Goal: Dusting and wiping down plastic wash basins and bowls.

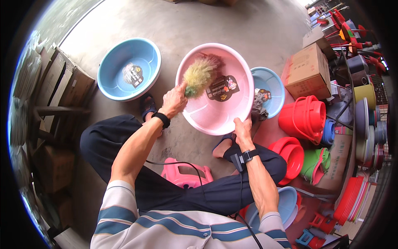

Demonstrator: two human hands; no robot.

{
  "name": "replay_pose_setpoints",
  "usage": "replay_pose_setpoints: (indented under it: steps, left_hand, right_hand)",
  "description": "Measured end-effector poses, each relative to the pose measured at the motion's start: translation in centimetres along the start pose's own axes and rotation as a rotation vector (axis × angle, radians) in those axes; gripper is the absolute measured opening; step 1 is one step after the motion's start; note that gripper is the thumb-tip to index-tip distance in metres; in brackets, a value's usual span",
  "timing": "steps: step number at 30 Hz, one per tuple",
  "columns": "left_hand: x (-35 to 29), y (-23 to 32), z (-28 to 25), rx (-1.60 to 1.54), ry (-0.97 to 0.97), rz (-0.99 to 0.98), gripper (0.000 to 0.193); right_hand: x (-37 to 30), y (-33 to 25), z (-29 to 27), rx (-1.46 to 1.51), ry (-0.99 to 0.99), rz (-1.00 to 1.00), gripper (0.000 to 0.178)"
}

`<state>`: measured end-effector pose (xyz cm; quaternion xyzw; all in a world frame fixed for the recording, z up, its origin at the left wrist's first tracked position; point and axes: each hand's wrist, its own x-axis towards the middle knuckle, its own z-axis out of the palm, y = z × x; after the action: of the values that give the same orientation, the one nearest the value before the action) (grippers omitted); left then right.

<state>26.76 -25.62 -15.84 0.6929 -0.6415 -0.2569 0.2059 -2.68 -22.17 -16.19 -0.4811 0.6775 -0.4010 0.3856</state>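
My left hand (175, 101) is closed around the lower end of a fluffy duster (200, 74), yellow-green with a dark reddish tip. The duster's head lies over the inside of a pink plastic basin (197, 118), which has fine perforations and a dark printed label (224, 89). At the basin's near right rim, my right hand (243, 129) grips the edge with the thumb on top. The basin is held tilted toward me, above the floor. The handle of the duster is hidden in my left fist.
A blue basin (120, 58) stands on the floor at left, a light blue basket (275, 83) with grey crumpled material (259, 108) at right. Red buckets (300, 120), a cardboard box (309, 70) and stacked goods line the right side. A pink stool (186, 176) sits between my legs; cartons (76, 87) stand left.
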Motion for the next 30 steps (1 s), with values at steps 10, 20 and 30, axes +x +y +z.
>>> replay_pose_setpoints:
  steps: [10, 20, 30]
  left_hand:
    - [-3.0, -4.5, -0.6, 0.057, -0.198, -0.119, 0.038]
    - [-6.5, -4.9, 4.7, -0.184, -0.125, -0.174, 0.044]
    - [-7.3, -3.4, 7.4, -0.184, -0.197, -0.203, 0.053]
  right_hand:
    - [0.5, -3.1, 0.7, -0.336, 0.094, -0.403, 0.085]
    - [-0.8, -3.7, 1.7, -0.383, 0.094, -0.538, 0.076]
    - [-0.7, -2.9, 2.3, -0.327, 0.102, -0.538, 0.074]
